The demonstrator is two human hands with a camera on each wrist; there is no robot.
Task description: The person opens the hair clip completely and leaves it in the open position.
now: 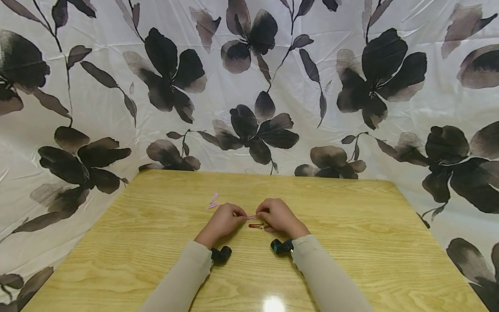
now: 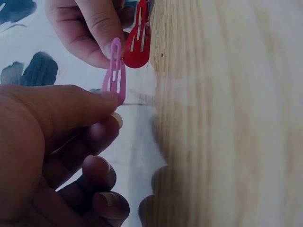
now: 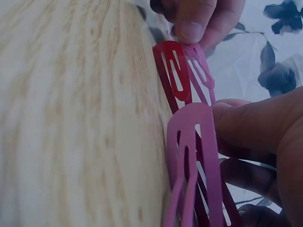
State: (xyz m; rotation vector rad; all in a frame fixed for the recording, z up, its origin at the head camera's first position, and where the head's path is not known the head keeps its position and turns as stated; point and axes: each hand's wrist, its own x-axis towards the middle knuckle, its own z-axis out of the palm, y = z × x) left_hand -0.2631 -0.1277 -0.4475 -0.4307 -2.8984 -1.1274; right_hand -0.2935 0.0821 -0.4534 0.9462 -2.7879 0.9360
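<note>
A pink snap hair clip [image 2: 122, 92] is stretched between both hands, partly spread open in the right wrist view. My left hand [image 1: 227, 219] pinches its broad end between thumb and forefinger, the other fingers loosely bent. At its narrow end, the thumb and forefinger of my right hand [image 1: 277, 214] grip it. Just below the hands on the table lies a red hair clip [image 1: 255, 225]. Another pink hair clip [image 3: 191, 113] lies close to the right hand, overlapping dark red clip parts in the right wrist view.
Two more pink hair clips [image 1: 212, 206] lie on the wooden table [image 1: 156, 242], beyond the left hand. Black wrist cameras sit on both wrists. A white cloth [image 1: 210, 86] with dark flowers hangs behind the table.
</note>
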